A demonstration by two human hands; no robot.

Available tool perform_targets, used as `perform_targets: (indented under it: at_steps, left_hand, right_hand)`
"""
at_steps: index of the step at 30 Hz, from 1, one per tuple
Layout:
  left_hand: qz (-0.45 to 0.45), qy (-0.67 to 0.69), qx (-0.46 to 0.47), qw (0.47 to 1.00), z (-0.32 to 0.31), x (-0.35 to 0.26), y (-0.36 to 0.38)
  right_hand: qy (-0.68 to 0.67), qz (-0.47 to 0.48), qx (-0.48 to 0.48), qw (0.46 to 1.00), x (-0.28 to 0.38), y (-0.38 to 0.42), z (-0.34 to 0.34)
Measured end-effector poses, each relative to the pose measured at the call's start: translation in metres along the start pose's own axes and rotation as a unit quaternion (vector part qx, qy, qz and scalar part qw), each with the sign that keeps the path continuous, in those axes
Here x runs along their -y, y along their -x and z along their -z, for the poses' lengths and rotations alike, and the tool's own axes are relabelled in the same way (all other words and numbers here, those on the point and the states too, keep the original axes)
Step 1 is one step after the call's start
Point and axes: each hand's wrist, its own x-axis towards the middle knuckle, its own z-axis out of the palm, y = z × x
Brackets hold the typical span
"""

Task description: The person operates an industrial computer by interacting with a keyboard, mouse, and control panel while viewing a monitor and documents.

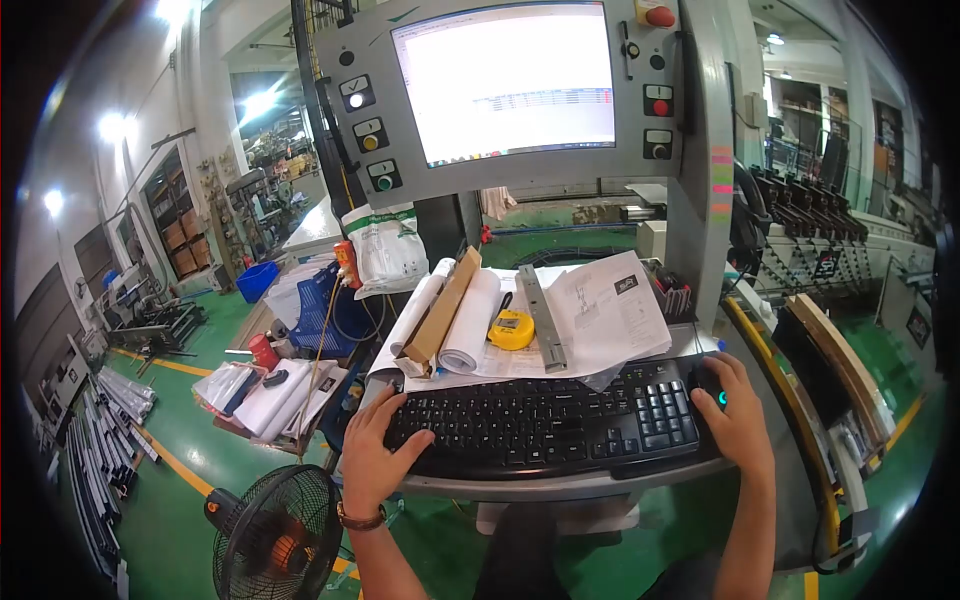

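My left hand (375,455) rests at the left end of a black keyboard (530,425), its thumb and fingers spread apart. At the keyboard's right end, my right hand (738,415) is wrapped over a dark computer mouse (708,380) with a small teal light. Behind the keyboard lie rolled papers (472,320), a folded cardboard strip (445,305), a yellow tape measure (511,330), a metal bar (543,320) and a printed drawing sheet (610,310). Above them, a lit screen (505,80) shows a mostly white window with a few table rows.
Panel buttons flank the screen, with a red emergency stop knob (660,16) at top right. A black fan (278,535) stands at lower left. Beside the desk are a paper-laden side table (280,400) and a white bag (388,250). Metal bars (90,470) lie on the green floor.
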Motion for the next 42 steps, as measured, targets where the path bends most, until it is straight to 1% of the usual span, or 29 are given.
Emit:
perform_targets:
  at_steps: [10, 16, 19, 42]
  left_hand:
    - [-0.008, 0.001, -0.005, 1.0, -0.0012, 0.0021, 0.0001]
    - [0.002, 0.006, -0.009, 1.0, -0.0029, 0.0043, 0.0001]
    - [-0.013, -0.002, -0.006, 1.0, -0.0018, 0.0043, -0.0003]
    - [0.0, 0.003, -0.003, 1.0, -0.0011, 0.0021, 0.0]
  right_hand:
    - [-0.005, -0.006, 0.002, 1.0, 0.0017, 0.0002, 0.0003]
    - [0.002, -0.002, 0.001, 1.0, 0.0008, -0.0002, 0.0008]
    - [-0.003, -0.007, 0.002, 1.0, 0.0022, 0.0002, 0.001]
    - [-0.008, 0.001, 0.001, 1.0, 0.0011, 0.0004, 0.0009]
